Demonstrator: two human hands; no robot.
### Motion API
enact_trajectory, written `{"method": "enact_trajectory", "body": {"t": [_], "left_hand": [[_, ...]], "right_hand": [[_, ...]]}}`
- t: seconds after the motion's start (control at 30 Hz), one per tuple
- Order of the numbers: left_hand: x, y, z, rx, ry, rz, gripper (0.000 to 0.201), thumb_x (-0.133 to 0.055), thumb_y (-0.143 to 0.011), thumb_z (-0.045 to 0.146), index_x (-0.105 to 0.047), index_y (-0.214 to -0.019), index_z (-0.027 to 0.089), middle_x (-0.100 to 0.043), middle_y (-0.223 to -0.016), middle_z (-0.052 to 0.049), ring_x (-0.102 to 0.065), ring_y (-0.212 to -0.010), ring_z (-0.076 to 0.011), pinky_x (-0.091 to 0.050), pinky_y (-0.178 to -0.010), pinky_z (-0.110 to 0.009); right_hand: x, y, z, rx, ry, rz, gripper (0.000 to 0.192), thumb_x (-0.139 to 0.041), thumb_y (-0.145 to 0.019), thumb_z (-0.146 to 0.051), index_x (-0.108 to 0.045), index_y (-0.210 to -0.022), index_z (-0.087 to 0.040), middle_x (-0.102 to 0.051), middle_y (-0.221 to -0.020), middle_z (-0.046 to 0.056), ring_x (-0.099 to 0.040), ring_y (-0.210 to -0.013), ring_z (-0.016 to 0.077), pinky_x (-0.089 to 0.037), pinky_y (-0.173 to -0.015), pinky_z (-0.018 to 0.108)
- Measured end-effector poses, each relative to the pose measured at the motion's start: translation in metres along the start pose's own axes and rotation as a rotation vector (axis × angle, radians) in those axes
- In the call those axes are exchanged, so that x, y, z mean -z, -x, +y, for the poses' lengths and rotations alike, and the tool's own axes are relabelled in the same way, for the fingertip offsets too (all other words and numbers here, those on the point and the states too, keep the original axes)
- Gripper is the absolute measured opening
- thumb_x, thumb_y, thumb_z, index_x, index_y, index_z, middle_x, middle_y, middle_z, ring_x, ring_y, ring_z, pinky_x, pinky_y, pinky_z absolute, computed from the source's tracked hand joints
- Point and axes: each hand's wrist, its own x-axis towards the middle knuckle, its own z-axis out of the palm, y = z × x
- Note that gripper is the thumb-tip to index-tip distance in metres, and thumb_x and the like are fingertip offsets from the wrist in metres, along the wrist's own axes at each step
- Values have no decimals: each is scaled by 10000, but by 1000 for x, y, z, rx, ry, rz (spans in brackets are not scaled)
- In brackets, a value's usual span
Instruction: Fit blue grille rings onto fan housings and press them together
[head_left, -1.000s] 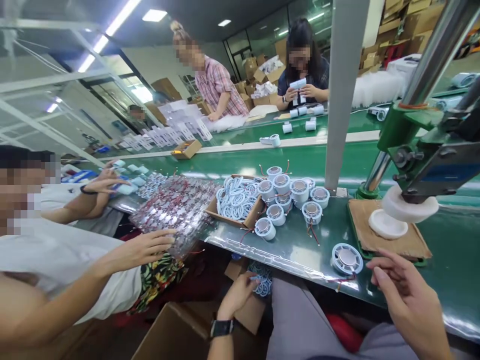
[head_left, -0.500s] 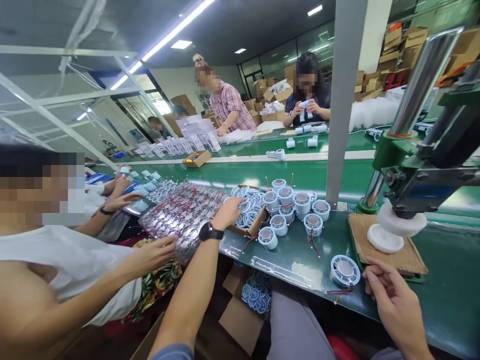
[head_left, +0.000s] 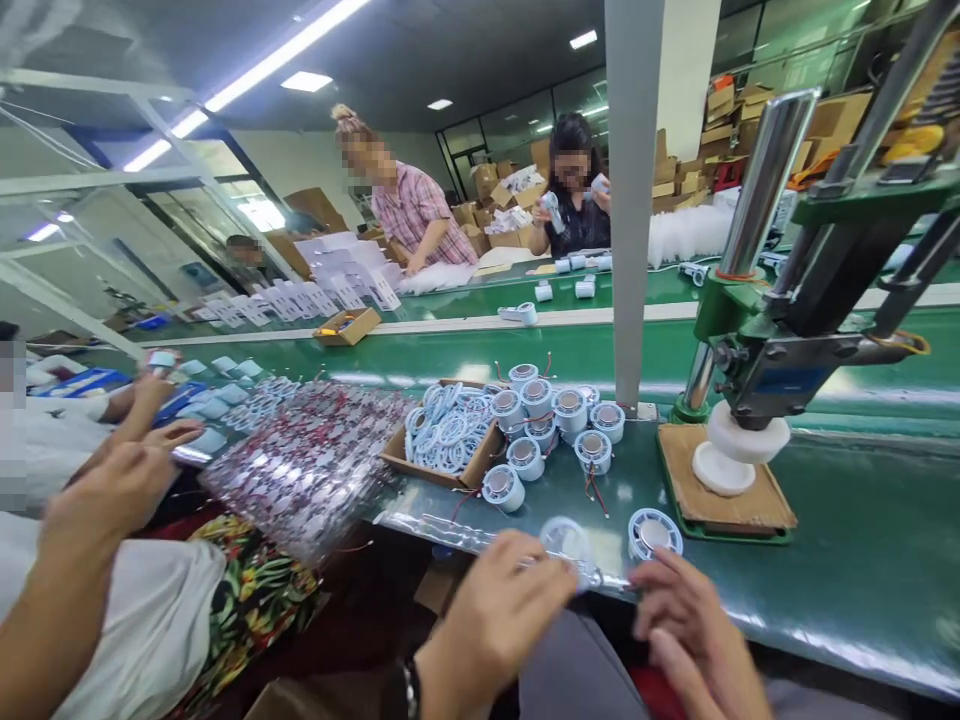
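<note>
Edge: the near edge of the green desk (head_left: 825, 560) runs just above both hands, and a strip of clear plastic (head_left: 450, 528) is laid along it.
Open room: bare green is seen to the right of the hands; the left is crowded by a cardboard box of white rings (head_left: 446, 440) and a bunch of round speakers (head_left: 555, 420).
Left hand: the left hand (head_left: 495, 615) is held at the desk edge with its fingers curled, and a thin white ring (head_left: 566, 540) is pinched at the fingertips. The ring is blurred.
Right hand: the right hand (head_left: 686, 625) is set just below a round speaker (head_left: 654, 533) that lies flat on the desk. Its fingertips are seen at the speaker's rim; if they grip it cannot be told.
Ring and speaker: they are just beside each other, ring on the left.
Press: a green hand press (head_left: 757, 340) stands on a brown board (head_left: 724, 495), right of the speaker.
Room: other people are seen at work along the desks, with stacked boxes behind them.
</note>
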Motion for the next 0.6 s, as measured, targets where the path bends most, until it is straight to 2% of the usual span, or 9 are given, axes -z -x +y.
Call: {"method": "enact_trajectory", "body": {"t": [0.07,0.13,0.2,0.27,0.33,0.4,0.43,0.5,0.6], "left_hand": [[-14,-5,32,-125,91,-20,272,-454,-1034,123,-709,-1118,165,-801,-880,-75,-673,-796,-197,-572,-795,-353],[-26,-4,47,-110,165,91,256,-466,-1028,101,-710,-1085,154,-792,-912,-81,-668,-847,-189,-571,-836,-339],[-35,3,52,17,225,245,213,-522,-1013,116,-706,-1106,170,-764,-1014,-94,-664,-969,-198,-567,-899,-335],[-43,14,54,232,319,298,254,-614,-996,249,-664,-1241,204,-716,-1165,-113,-660,-1084,-226,-568,-951,-352],[-49,25,57,456,475,238,560,-657,-952,483,-535,-1434,225,-674,-1274,-137,-681,-1108,-255,-583,-949,-369],[-53,30,62,609,638,126,817,-648,-880,656,-416,-1539,232,-653,-1338,-158,-700,-1115,-282,-589,-949,-382],[-54,30,64,650,698,80,854,-651,-853,690,-417,-1542,244,-651,-1354,-157,-698,-1135,-294,-583,-965,-388],[-52,25,68,674,767,42,804,-683,-824,695,-508,-1484,270,-670,-1337,-131,-692,-1160,-299,-566,-994,-384],[-47,14,70,677,788,84,675,-729,-800,673,-640,-1353,297,-718,-1237,-82,-711,-1098,-271,-567,-976,-348]], "right_hand": [[-18,1,-11,-193,-202,-120,503,-616,-968,-488,-572,-1414,-259,-732,-1127,125,-686,-706,157,-587,-627,260],[-27,-4,-18,-341,-328,-140,526,-662,-931,-537,-618,-1369,-249,-731,-1032,95,-641,-661,133,-559,-601,239],[-27,-9,-23,-422,-417,-123,568,-710,-880,-580,-653,-1320,-225,-714,-911,65,-604,-615,119,-533,-558,223],[-23,-12,-28,-463,-483,-117,620,-749,-833,-607,-660,-1304,-215,-692,-836,41,-574,-568,104,-507,-513,208],[-19,-13,-33,-478,-515,-116,626,-768,-818,-604,-668,-1299,-217,-685,-823,33,-561,-551,91,-493,-497,196],[-18,-12,-38,-466,-531,-147,585,-772,-831,-574,-686,-1295,-228,-687,-836,36,-566,-571,90,-505,-517,199],[-18,-10,-40,-454,-541,-163,558,-768,-843,-559,-697,-1292,-236,-690,-844,39,-570,-589,94,-511,-529,202],[-18,-7,-41,-436,-571,-183,506,-754,-868,-530,-711,-1293,-257,-704,-872,48,-585,-630,105,-522,-557,212],[-17,-2,-40,-462,-657,-159,462,-732,-901,-493,-702,-1318,-298,-728,-893,47,-613,-671,116,-529,-605,222]]}}
